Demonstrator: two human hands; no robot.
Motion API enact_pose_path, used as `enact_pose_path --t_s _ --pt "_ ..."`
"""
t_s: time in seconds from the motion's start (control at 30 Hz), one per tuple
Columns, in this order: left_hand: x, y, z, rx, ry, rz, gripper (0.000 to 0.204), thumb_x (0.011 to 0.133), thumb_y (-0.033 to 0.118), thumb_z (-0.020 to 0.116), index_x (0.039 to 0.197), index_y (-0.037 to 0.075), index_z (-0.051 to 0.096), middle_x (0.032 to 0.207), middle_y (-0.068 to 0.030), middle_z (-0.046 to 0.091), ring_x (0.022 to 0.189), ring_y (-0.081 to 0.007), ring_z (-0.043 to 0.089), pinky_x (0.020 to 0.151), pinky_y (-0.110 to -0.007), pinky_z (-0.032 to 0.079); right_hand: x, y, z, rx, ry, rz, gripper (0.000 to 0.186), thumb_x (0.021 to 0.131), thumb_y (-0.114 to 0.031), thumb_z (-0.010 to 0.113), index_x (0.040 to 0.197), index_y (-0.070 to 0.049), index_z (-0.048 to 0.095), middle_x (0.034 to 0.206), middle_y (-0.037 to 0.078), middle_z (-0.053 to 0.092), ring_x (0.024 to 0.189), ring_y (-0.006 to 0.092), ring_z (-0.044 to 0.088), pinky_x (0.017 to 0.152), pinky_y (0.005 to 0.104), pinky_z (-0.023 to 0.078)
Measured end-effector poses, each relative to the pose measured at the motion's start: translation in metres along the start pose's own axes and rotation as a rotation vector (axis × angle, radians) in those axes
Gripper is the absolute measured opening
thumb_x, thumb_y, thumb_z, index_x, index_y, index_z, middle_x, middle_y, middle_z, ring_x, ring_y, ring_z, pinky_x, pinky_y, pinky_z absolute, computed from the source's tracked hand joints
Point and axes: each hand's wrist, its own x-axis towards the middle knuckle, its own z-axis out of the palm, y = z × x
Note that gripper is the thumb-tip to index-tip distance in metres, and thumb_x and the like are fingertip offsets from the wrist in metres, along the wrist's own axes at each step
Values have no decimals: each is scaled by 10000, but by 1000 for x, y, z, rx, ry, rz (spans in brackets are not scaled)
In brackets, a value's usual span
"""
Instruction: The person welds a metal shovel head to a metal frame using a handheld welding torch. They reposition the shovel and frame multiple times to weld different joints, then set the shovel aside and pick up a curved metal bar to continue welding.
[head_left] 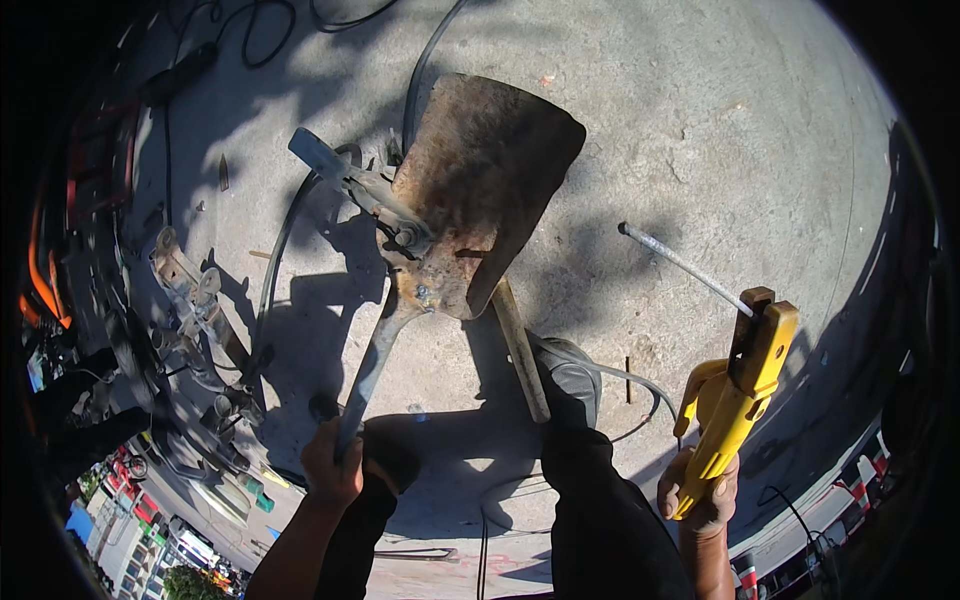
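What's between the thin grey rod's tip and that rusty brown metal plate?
In the head view, only partly shaded grey concrete shows between the rod tip and plate.

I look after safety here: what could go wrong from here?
The bare left hand grips the handle of the rusty plate and might get burned if that metal is hot. The rod sticks out of the yellow clamp in the right hand, so its tip could catch something. The cable beside the right shoe could trip the person.

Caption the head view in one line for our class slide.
Left hand grips the bar of a rusty metal plate; right hand holds a yellow electrode holder with grey rod.
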Motion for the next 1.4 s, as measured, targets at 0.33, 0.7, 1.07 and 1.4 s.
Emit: enact_pose_path --t_s 0.33,0.7,1.07,1.4 --pt "2 17 -9 -18 30 -11 198 912 145 622 1017 -23 626 727 -153 605 592 -331 623 534 -382 466 2 4 -7 146 2 -30 461 904 -360 711 1101 42 599 762 266 633 441 259 599 387 308 506" --pt "-3 140 -137 -791 -53 -612 203 948 43 600 1133 -32 560 650 -47 564 465 -126 536 426 -266 436 18 -30 77 -132 -163 -142 578 835 -410 779 1003 97 559 697 190 612 414 184 578 358 257 483" --pt "-42 151 -167 -1408 -172 -587 451 1002 356 609 1225 -26 517 635 -41 427 403 -140 420 374 -303 363 9 -43 154 -404 -304 -238 637 883 -376 749 1251 96 534 759 135 644 564 178 641 529 274 541" --pt "-36 167 -171 -1850 -168 -860 424 1067 390 461 1291 33 507 659 -7 407 436 -118 395 407 -289 370 29 -6 140 -834 -487 -481 642 942 -299 703 1393 107 492 853 126 680 609 128 629 569 235 498"
